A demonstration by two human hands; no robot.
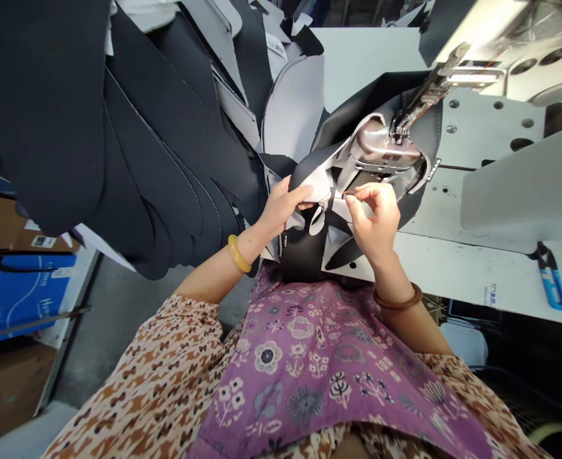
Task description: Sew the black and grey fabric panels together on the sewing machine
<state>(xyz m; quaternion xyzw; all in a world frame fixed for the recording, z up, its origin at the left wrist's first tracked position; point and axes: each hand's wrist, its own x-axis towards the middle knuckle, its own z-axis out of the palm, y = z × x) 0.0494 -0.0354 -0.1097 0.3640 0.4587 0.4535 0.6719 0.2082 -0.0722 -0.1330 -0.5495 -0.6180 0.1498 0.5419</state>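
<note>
My left hand is closed on the edge of a black workpiece with a pale lining, thumb on top. That piece curves around the metal arm of a sewing machine, under the needle and presser foot. Just right of it, my right hand pinches thumb and forefinger together; what lies between the fingertips is too small to name. A small white loop hangs below the left fingers. Near my lap lies a black strap-like part with a white label.
Many stacked black panels with pale undersides fill the left side. Blue-handled thread snips lie on the white machine table at the right. A blue box and cardboard stand at the far left.
</note>
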